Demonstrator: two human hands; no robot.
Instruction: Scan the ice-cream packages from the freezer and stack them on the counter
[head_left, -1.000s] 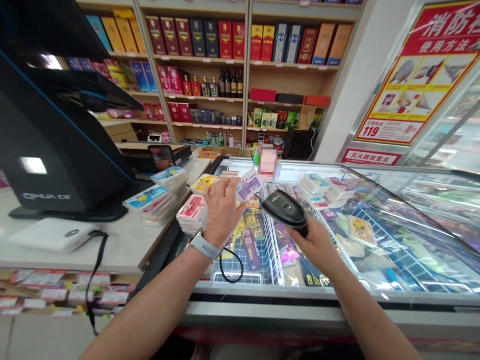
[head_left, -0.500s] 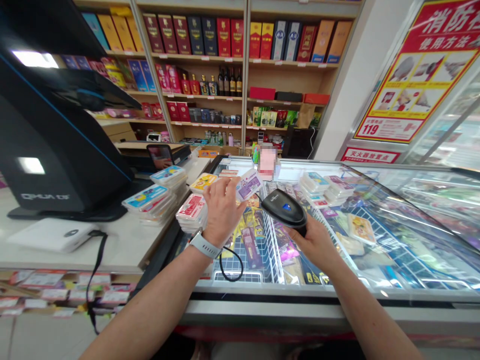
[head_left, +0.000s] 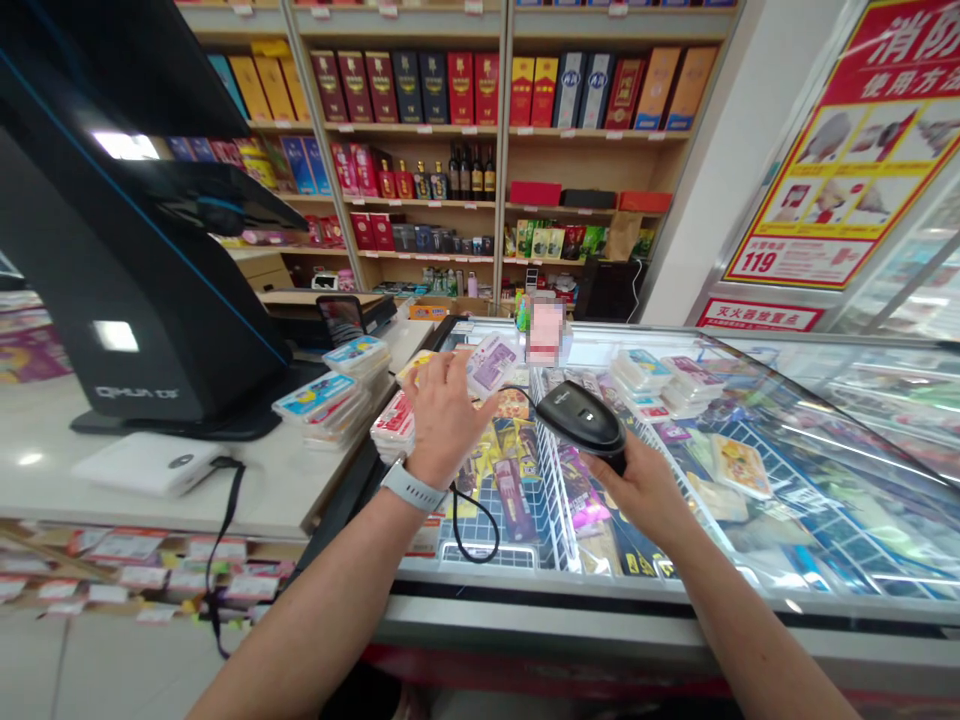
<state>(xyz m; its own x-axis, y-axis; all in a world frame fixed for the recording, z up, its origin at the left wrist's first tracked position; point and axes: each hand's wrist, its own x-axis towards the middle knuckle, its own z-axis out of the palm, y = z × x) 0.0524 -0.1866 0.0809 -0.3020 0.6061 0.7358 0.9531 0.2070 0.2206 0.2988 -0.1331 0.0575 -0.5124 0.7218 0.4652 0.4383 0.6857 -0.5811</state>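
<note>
My left hand, a pale watch band on its wrist, is closed on the edge of a clear plastic food pack with a purple and white label. The pack is tilted up above the freezer's glass top. My right hand grips a black barcode scanner by its handle, its head pointing left toward the pack. Under my left hand stand red-labelled packs, partly hidden by it, with a yellow-labelled pack behind. A black cable loop hangs below my left wrist.
Blue-labelled packs are stacked on the counter at left, beside a black register and a white box. More packs lie on the freezer's right side. Wire baskets hold frozen goods. Shelves of boxes stand behind.
The view has shifted slightly, so the scene sits farther right. The scanner's blue display light is no longer seen. Both hands keep their holds, and the pack's label is tilted differently.
</note>
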